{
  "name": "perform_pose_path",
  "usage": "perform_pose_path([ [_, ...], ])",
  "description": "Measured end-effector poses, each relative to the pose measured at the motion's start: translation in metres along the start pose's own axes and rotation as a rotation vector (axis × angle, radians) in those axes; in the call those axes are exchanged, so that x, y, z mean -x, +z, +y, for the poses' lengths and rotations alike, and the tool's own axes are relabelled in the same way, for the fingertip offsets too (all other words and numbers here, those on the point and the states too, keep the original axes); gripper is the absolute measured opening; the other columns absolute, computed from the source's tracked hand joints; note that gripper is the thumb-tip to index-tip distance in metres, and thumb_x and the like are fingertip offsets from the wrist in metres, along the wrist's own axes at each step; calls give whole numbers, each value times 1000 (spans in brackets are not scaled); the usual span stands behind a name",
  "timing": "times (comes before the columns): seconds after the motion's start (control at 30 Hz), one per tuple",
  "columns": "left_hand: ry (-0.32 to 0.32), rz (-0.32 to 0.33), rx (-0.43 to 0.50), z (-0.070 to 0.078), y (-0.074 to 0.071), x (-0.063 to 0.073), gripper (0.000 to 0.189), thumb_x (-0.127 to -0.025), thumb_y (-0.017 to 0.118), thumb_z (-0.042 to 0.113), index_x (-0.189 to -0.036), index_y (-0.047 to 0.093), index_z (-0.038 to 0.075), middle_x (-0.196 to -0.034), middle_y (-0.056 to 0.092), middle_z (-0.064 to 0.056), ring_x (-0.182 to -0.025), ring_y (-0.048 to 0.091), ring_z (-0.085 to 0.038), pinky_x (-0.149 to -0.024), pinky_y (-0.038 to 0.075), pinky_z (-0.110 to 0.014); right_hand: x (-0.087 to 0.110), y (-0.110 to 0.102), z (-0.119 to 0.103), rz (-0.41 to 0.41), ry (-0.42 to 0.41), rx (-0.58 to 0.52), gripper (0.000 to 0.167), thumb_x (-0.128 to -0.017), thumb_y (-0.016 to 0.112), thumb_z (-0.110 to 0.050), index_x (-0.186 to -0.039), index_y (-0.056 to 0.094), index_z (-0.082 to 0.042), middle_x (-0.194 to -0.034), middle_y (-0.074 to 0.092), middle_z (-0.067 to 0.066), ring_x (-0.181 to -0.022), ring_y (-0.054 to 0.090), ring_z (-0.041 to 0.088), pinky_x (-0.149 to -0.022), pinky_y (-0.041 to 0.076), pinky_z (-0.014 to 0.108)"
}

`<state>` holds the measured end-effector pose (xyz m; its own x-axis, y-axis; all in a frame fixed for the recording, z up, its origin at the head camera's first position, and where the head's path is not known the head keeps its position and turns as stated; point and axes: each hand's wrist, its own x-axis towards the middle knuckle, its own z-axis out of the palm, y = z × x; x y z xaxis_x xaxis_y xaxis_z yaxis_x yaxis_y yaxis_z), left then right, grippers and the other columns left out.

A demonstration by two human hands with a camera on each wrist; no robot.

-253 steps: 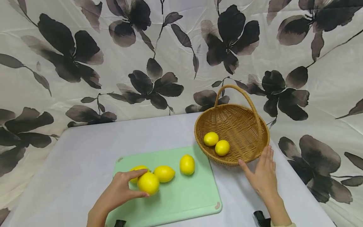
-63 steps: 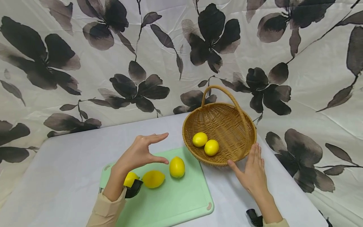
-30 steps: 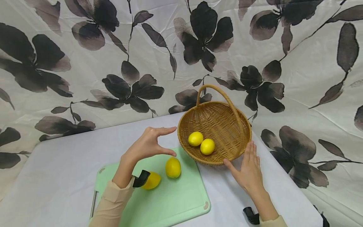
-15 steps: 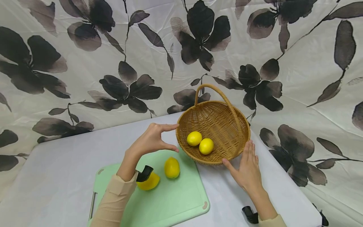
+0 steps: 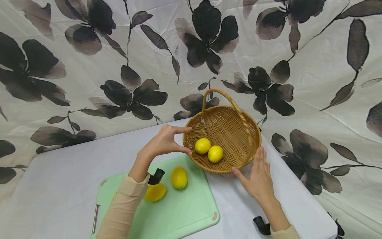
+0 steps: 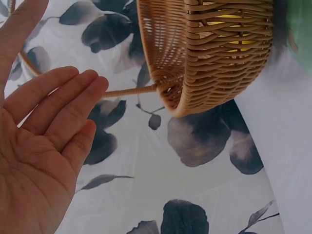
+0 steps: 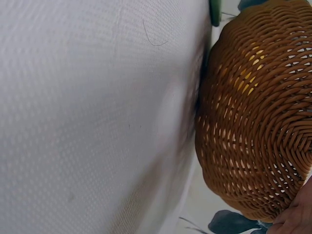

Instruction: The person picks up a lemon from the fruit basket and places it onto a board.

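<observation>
In the head view, a wicker basket (image 5: 235, 132) leans back with its mouth facing me. Two lemons, one (image 5: 202, 146) left of the other (image 5: 215, 154), lie inside it. My left hand (image 5: 164, 141) is empty at the basket's left rim, thumb and fingers spread apart; the left wrist view shows its bare palm (image 6: 44, 141). My right hand (image 5: 259, 181) rests against the lower right of the basket, fingers straight, thumb at the front rim. On the green cutting board (image 5: 191, 205) lie an upright lemon (image 5: 179, 177) and another lemon (image 5: 156, 192) partly behind the left sleeve.
A sliver of yellow (image 5: 114, 196) shows beside the left sleeve. The board's metal-edged handle (image 5: 95, 217) is at its left. A white cloth (image 5: 65, 172) covers the table, and a floral curtain (image 5: 149, 49) hangs behind. Black wrist mounts, such as one (image 5: 261, 225), stick out from the arms.
Earlier my left hand gripped a lemon above the board; it has since let go and moved up and right, empty, to the basket's rim. My right hand has stayed on the basket.
</observation>
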<state>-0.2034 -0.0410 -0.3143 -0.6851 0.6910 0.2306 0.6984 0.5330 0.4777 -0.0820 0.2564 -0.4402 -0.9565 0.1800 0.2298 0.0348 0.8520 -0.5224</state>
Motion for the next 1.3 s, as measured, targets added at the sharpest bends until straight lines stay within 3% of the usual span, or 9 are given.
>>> perform_pose_path([
  [0.23, -7, -38, 2, -4, 6, -16, 76, -67, 87, 37, -131, 60, 7, -101, 72, -13, -48, 12, -6, -49, 25, -20, 0, 0, 2, -5, 4, -5, 116, -84, 60, -63, -151, -8, 4, -159, -8, 23, -148, 3, 41, -112, 17, 67],
  [0.3, -8, -45, 8, -5, 7, -21, 76, -66, 87, 37, -130, 60, 7, -113, 71, -14, -48, 14, -6, -49, 26, -20, 0, 0, 2, -5, 4, -6, 116, -84, 60, -63, -151, -8, 4, -159, -8, 23, -148, 3, 41, -112, 17, 67],
  [0.43, -24, -78, 24, -6, 10, -30, 76, -67, 87, 36, -131, 60, 6, -81, 70, -16, -48, 17, -8, -48, 26, -20, -1, 0, 3, -13, 8, -9, 117, -84, 60, -64, -151, -8, 3, -160, -10, 21, -148, 2, 40, -112, 16, 66],
  [0.53, -37, -101, 19, -8, 12, -38, 75, -67, 87, 37, -130, 60, 5, -84, 71, -16, -50, 25, -8, -50, 29, -21, -1, 0, 4, -19, 10, -9, 117, -83, 60, -64, -151, -9, 3, -160, -10, 21, -148, 1, 40, -113, 16, 66],
  [0.6, -47, -117, 9, -9, 14, -42, 75, -67, 87, 38, -130, 60, 6, -102, 73, -14, -54, 34, -10, -53, 34, -22, -1, 0, 4, -24, 11, -7, 117, -83, 59, -64, -151, -9, 3, -160, -10, 22, -149, 1, 39, -113, 16, 66],
  [0.73, -53, -148, -17, -10, 19, -51, 74, -67, 87, 38, -129, 61, 6, -119, 68, -12, -79, 61, -16, -70, 51, -25, -2, 0, 5, -26, 11, -8, 117, -83, 59, -64, -151, -9, 3, -160, -10, 22, -148, 0, 39, -113, 15, 66],
  [0.97, -24, -224, -55, -12, 31, -69, 74, -67, 86, 38, -127, 62, 3, -124, 65, -14, -92, 64, -22, -86, 51, -33, -2, -1, 7, -21, 10, -9, 117, -83, 59, -64, -151, -9, 3, -160, -10, 21, -149, 1, 39, -113, 16, 66],
  [1.1, -13, -267, -106, -15, 41, -79, 72, -68, 87, 36, -125, 63, 0, -124, 65, -15, -113, 62, -26, -96, 51, -35, -2, -1, 7, -16, 4, -11, 117, -83, 60, -63, -151, -9, 3, -160, -9, 20, -148, 1, 39, -113, 16, 66],
  [1.3, -22, -341, -151, -15, 52, -89, 66, -69, 87, 34, -120, 66, -2, -110, 70, -16, -95, 64, -22, -83, 52, -30, -2, -1, 8, -15, 6, -7, 118, -83, 61, -63, -151, -8, 3, -160, -9, 20, -149, 1, 39, -114, 16, 65],
])
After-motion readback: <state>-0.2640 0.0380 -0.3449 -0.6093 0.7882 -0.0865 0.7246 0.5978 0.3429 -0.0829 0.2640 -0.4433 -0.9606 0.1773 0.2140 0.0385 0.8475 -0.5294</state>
